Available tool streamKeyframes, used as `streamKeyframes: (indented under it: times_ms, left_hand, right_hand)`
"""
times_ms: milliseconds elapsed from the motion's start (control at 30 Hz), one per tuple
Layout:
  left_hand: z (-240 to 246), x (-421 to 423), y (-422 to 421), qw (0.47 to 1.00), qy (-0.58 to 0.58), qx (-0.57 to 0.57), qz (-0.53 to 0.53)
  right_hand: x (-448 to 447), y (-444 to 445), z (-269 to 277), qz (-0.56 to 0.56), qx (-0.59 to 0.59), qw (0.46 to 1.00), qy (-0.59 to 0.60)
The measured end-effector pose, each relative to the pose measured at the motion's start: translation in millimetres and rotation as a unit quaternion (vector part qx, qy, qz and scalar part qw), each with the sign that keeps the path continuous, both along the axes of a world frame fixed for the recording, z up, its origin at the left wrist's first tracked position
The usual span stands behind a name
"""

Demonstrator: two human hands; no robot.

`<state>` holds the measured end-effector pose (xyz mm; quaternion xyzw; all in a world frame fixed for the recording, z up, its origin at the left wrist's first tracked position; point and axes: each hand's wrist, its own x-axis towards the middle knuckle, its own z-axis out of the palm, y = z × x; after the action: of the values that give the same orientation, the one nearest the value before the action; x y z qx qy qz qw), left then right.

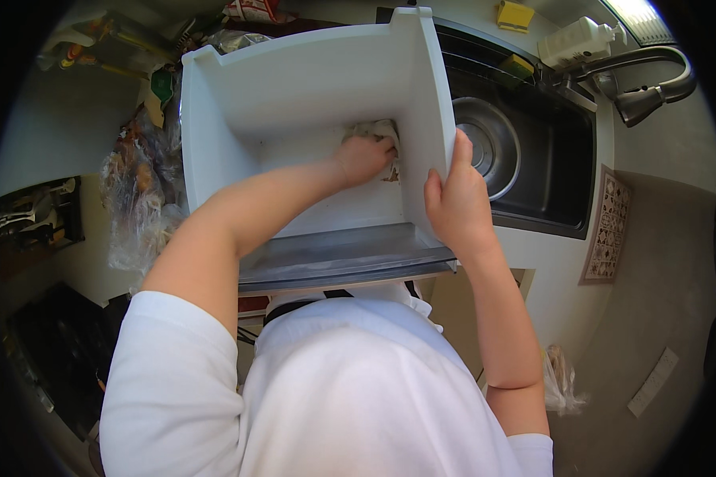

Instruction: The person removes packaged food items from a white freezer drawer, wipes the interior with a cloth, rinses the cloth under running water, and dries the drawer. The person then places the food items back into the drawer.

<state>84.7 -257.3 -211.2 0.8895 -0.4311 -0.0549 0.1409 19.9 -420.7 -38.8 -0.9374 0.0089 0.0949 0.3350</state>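
Note:
A deep white plastic drawer, like one from a refrigerator (pixel 310 71), is tilted towards me at the counter. Its dark grey front panel (pixel 346 250) is close to my waist. Inside it, my left hand (pixel 367 156) presses a crumpled, pale cloth (pixel 373 128) into the far right corner of the floor. Brown residue (pixel 391 174) lies on the drawer floor just below that hand. My right hand (pixel 462 203) grips the drawer's right side wall, thumb on the inner face and fingers over the outside. The cloth is partly hidden by my left fingers.
Right of the drawer is a black sink (pixel 549 161) holding a round metal basin (pixel 495 143). A pull-down faucet (pixel 644 101), a white pump bottle (pixel 579 45) and a yellow sponge (pixel 516 67) are around it. Plastic bags of food (pixel 140 185) crowd the left side.

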Motion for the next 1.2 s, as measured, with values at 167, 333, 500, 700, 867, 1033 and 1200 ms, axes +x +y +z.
streamKeyframes:
  times_ms: [167,333,500,700,867,1033,1200]
  left_hand:
    - [-23.2,-45.2,-3.1,0.991,0.08,0.028,-0.102]
    - [9.2,2.8,2.8,0.995,0.032,0.088,-0.045]
    - [-27.6,-30.8,-5.1,0.988,0.099,0.07,-0.099]
    - [6.1,-5.6,3.6,0.997,0.046,0.049,-0.029]
    - [1.2,-32.8,-6.5,0.992,0.101,0.067,-0.023]
    - [23.2,-49.7,-5.1,0.957,0.19,0.107,-0.191]
    - [16.2,-10.2,4.2,0.993,-0.078,0.044,-0.074]
  right_hand:
    - [1.5,1.1,-0.7,0.0,-0.007,1.0,0.009]
    - [-0.7,-2.0,-1.4,0.013,0.007,1.0,-0.024]
    - [-0.2,1.4,-0.5,-0.004,-0.007,1.0,0.009]
    - [-1.4,2.9,4.2,-0.002,-0.005,1.0,0.012]
    - [-2.4,4.5,4.7,-0.011,-0.016,1.0,0.023]
    - [-1.5,2.7,2.5,-0.015,-0.003,0.999,0.033]
    - [-4.4,2.8,1.5,-0.015,0.006,1.0,0.011]
